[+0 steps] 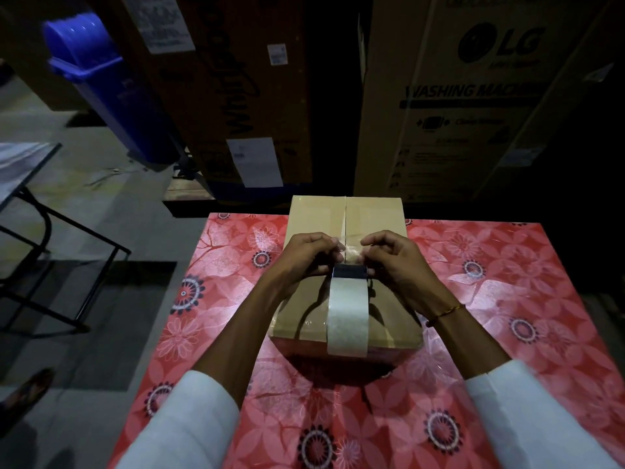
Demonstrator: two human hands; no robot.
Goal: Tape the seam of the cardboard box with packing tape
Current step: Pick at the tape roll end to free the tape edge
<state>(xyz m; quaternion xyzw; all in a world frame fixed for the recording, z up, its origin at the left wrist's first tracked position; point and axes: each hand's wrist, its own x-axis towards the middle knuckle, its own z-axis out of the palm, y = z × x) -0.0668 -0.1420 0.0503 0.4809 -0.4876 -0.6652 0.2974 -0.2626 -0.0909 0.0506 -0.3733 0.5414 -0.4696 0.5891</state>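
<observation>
A closed brown cardboard box (316,214) stands on a table with a red flowered cover (480,265). Its centre seam (345,213) runs away from me and is bare at the far end. A roll of pale packing tape (347,316) stands on edge on the box top over the seam, with a black cutter piece (350,271) at its top. My left hand (302,257) and my right hand (397,262) meet just beyond the roll. Their fingertips pinch a stretch of clear tape (350,247) held low over the seam. Whether it touches the cardboard I cannot tell.
Two tall cardboard appliance cartons (236,96) (473,106) stand close behind the table. A blue swing-lid bin (101,79) leans at the back left. A folding table with a black frame (30,204) is on the left, and a sandalled foot (28,389) shows on the floor.
</observation>
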